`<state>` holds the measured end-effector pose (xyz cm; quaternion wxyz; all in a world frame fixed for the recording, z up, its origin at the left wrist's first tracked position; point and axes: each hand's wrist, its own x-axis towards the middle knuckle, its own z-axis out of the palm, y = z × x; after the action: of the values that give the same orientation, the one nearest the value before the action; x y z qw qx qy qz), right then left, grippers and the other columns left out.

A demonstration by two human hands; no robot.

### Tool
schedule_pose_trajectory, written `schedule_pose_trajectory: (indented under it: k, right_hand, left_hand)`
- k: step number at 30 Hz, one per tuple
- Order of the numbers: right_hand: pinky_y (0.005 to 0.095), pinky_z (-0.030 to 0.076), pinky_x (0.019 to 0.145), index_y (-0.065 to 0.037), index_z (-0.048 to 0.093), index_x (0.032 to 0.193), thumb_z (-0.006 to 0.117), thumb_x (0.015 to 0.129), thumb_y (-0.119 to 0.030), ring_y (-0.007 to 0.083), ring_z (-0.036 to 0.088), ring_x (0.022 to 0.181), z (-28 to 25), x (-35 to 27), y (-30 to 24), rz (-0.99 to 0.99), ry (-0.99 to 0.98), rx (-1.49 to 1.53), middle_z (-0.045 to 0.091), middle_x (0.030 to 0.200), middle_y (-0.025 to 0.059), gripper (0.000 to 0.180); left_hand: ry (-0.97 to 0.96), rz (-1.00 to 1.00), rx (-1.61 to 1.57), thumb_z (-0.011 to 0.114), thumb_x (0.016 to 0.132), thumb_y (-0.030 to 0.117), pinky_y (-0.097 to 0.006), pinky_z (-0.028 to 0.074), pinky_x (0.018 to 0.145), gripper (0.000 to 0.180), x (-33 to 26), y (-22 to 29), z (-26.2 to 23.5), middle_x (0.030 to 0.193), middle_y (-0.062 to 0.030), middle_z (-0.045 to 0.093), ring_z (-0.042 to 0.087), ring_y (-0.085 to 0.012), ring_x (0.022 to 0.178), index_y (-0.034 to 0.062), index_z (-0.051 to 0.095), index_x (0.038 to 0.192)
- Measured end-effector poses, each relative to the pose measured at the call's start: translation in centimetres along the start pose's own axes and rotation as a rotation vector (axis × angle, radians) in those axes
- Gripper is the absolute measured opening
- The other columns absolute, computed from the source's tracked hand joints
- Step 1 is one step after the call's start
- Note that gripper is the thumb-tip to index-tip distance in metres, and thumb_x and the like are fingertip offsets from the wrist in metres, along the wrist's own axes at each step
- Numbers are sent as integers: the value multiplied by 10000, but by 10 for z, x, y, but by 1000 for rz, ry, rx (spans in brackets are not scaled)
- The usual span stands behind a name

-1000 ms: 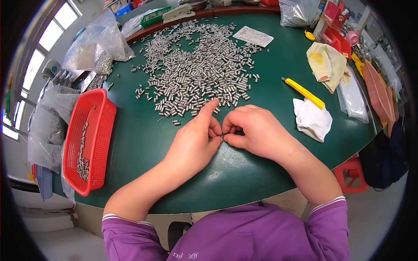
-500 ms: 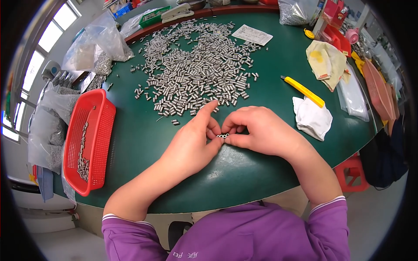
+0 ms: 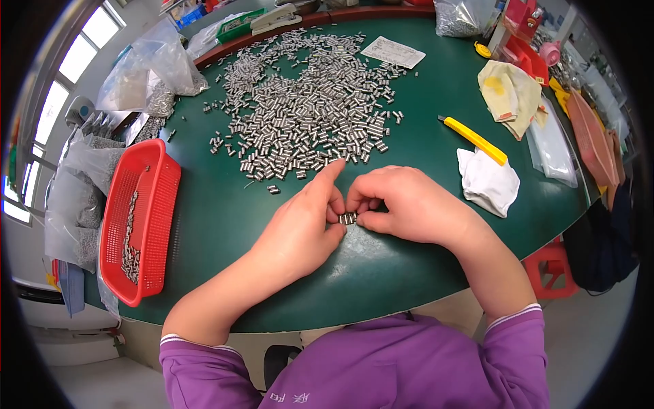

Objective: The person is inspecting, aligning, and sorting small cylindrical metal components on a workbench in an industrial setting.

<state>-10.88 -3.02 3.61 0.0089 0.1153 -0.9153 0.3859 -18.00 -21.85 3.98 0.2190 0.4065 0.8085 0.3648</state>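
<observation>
On green tabletop (image 3: pixel 409 283) | cylinder heap (image 3: pixel 306 116) | windows (image 3: pixel 80 56) at left | left hand (image 3: pixel 296 221), right hand (image 3: pixel 402 204) pinching metal row (image 3: pixel 348 218)

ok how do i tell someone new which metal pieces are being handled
On the dark green table, find the big pile of small silver cylinders. Nearer the person, the left hand and right hand are close together. Between their fingertips is a short side-by-side row of metal cylinders, set apart from the loose pile by lying between two hands.
</observation>
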Motion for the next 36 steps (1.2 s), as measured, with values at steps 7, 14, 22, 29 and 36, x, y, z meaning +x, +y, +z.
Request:
schedule_pose_trajectory:
  k: [7,14,22,29,36]
  right_hand:
    - [400,490,841,-82,671,815,563,764,-39,288,595,935,-4,-5,2,35,46,-168,632,875,83,127]
    - [398,492,839,-92,692,821,551,767,-37,284,588,950,-1,-5,3,17,33,-160,627,891,79,160]
    - [400,492,837,-91,695,827,555,762,-28,287,586,942,1,-3,2,-4,18,-127,628,887,78,167]
    - [403,491,829,-89,693,836,564,761,-28,290,586,922,2,-3,2,-23,26,-106,635,879,80,161]
    - [411,495,819,-86,680,889,569,785,-48,294,595,914,5,-2,2,-39,49,-96,644,871,79,157]
  left_hand:
    - [52,18,30,491,826,-115,-284,498,745,649,-1,-9,-1,972,-94,551,570,-155,790,0,310,1438]
    - [37,6,72,458,843,-113,-292,503,746,612,-1,-6,-5,959,-103,555,583,-164,771,-15,309,1429]
    - [37,7,71,449,845,-115,-298,510,738,600,-2,-8,-5,954,-112,562,605,-173,760,-20,312,1422]
    - [28,-21,48,445,848,-117,-297,512,734,590,-2,-4,-7,946,-111,562,607,-168,753,-21,319,1417]
    - [22,-24,28,445,848,-117,-295,513,734,586,-2,-4,-7,946,-109,561,608,-163,750,-22,326,1414]
